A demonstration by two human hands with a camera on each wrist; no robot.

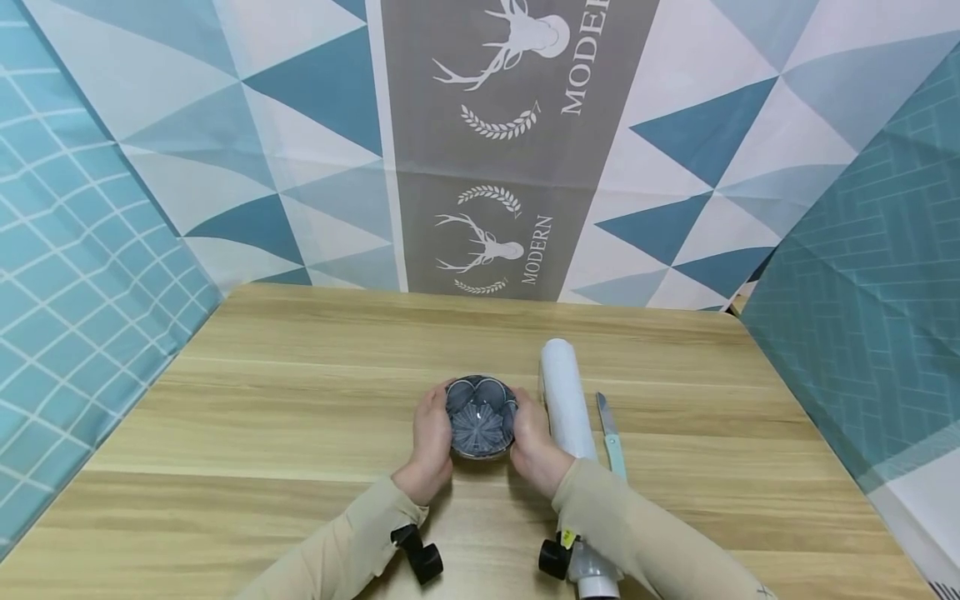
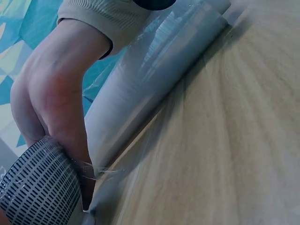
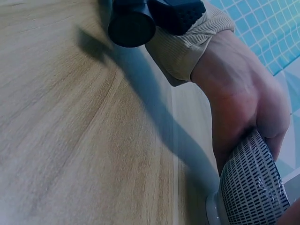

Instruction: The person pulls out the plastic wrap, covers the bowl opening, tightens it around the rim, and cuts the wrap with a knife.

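A small bowl (image 1: pixel 480 421) with a dark blue-grey circle and fan pattern inside is between both hands at the middle of the table. Its outer wall (image 2: pixel 44 187) is pale with rows of dark dashes. Clear film creases over that wall. The left hand (image 1: pixel 432 432) grips the bowl's left side, and the right hand (image 1: pixel 534 433) grips its right side. In the right wrist view the left hand (image 3: pixel 246 98) curves round the wall. The left wrist view has the right hand (image 2: pixel 54 89) doing the same. Some fingertips are hidden by the bowl.
Right of the bowl lies a long roll of plastic wrap (image 1: pixel 567 400), partly beneath the right forearm. A knife (image 1: pixel 612 442) with a mint-green handle lies beside the roll, its blade pointing away. The wooden table (image 1: pixel 262 400) meets patterned cloth walls (image 1: pixel 480 150) at the back and sides.
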